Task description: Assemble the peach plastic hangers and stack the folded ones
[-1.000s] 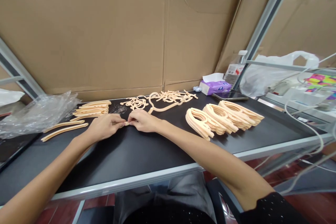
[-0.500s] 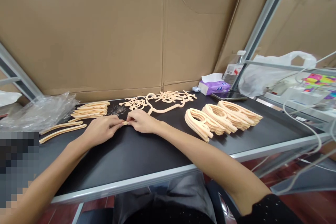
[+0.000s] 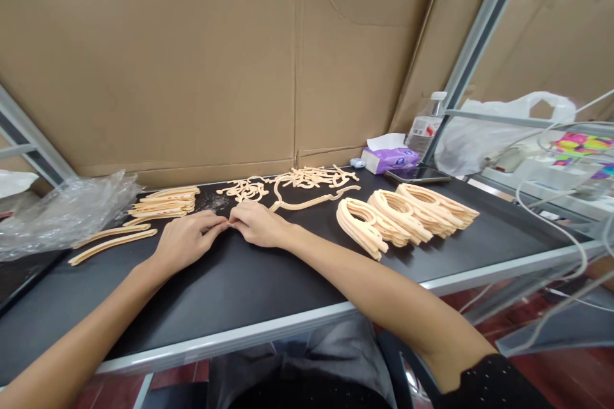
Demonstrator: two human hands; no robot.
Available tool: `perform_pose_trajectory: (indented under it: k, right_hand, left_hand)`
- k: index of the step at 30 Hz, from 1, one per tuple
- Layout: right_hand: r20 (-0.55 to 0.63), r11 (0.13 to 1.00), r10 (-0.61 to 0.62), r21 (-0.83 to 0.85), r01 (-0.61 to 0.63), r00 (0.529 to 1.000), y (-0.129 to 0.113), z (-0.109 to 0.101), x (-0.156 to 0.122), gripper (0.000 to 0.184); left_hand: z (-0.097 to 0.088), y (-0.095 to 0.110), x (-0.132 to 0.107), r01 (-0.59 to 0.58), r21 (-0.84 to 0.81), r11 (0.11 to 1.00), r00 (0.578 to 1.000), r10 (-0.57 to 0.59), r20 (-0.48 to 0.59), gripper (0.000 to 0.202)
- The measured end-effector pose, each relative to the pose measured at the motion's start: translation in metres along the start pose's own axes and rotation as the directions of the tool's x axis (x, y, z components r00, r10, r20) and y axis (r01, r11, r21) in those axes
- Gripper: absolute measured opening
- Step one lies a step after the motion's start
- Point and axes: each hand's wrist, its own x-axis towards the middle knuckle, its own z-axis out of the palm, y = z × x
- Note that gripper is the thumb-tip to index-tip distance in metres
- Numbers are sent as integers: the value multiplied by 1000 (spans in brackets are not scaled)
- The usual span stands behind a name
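Over the black table, my left hand (image 3: 187, 239) and my right hand (image 3: 259, 223) meet at the fingertips, both closed in a pinch. Between them is the end of a pale cream strip, mostly hidden by the fingers. A long curved cream strip (image 3: 307, 204) comes out behind my right hand and trails to the right; it appears to be the same piece. Left of my left hand lie two slightly bent cream strips (image 3: 115, 246), with a stack of similar strips (image 3: 165, 201) behind them. Loose thin cream offcuts (image 3: 316, 176) are heaped beyond my right hand.
Several piles of ring-ended cream pieces (image 3: 359, 223) stand on the right. Behind them are a purple tissue pack (image 3: 391, 160), a phone (image 3: 417, 174) and a bottle (image 3: 425, 131). Crumpled clear plastic (image 3: 71, 208) lies on the left; a cardboard wall (image 3: 215, 64) closes off the back.
The long strip behind my right hand has shifted, and its far end now points right, apart from the offcut heap. My hands stay nearly in place, fingertips closer together.
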Motion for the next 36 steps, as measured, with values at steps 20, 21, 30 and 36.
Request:
perform_pose_trajectory:
  k: [20, 21, 30, 36]
  right_hand:
    - [-369, 571, 749, 781, -253, 551, 4, -20, 16, 26]
    - [-304, 448, 820, 869, -211, 485, 9, -24, 17, 30]
    - [-151, 146, 962, 989, 35, 228, 29, -50, 12, 9]
    - [-145, 158, 930, 987, -13, 337, 20, -51, 10, 25]
  left_hand:
    - [-1, -9, 2, 157, -343, 926, 851, -303, -429, 33]
    - [-1, -8, 2, 152, -338, 929, 851, -297, -433, 32]
    - [-3, -5, 1, 112, -316, 942, 866, -248, -433, 33]
    - [-3, -10, 1, 154, -333, 931, 877, -283, -388, 33]
